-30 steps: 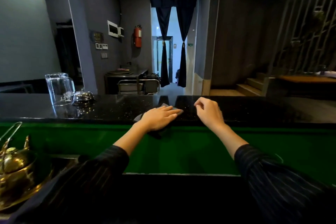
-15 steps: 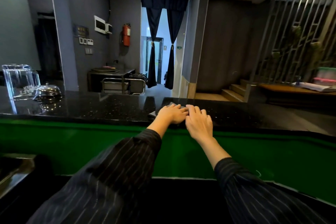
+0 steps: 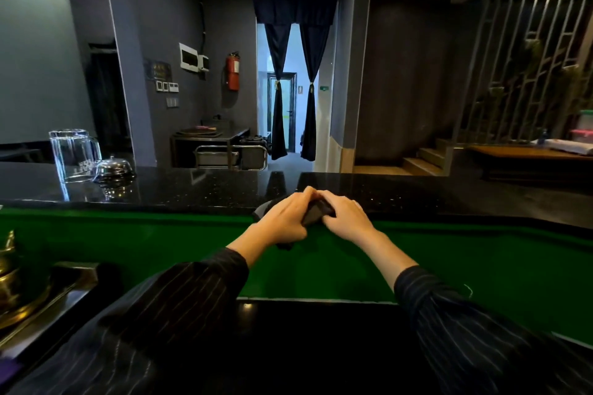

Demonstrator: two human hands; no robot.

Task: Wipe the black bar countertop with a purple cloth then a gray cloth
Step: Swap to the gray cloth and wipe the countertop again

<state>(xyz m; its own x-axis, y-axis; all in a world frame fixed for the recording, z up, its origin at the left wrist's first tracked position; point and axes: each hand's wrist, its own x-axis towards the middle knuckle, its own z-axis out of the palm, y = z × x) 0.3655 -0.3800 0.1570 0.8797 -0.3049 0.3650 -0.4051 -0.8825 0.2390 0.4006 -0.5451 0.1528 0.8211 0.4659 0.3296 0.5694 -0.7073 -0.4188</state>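
Brass pot [image 3: 6, 269] at 8 o'clock at the frame edge; glass pitcher [image 3: 75, 155] at 9 o'clock on the black countertop [image 3: 192, 189], with a metal dome bell [image 3: 114, 167] just beside it on the right. Just below centre, toward 6 o'clock, the left hand [image 3: 282, 218] has its fingers curled, gripping the dark cloth [image 3: 316, 213] bunched at the countertop's near edge — a bit hangs over the green panel [image 3: 449, 250]. The right hand [image 3: 348, 218] meets the left at the fingertips, fingers curled onto the same cloth — it reads dark gray, though the dim light makes this unsure.

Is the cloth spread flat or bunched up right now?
Bunched: the cloth is gripped between the left hand and right hand at the countertop edge.
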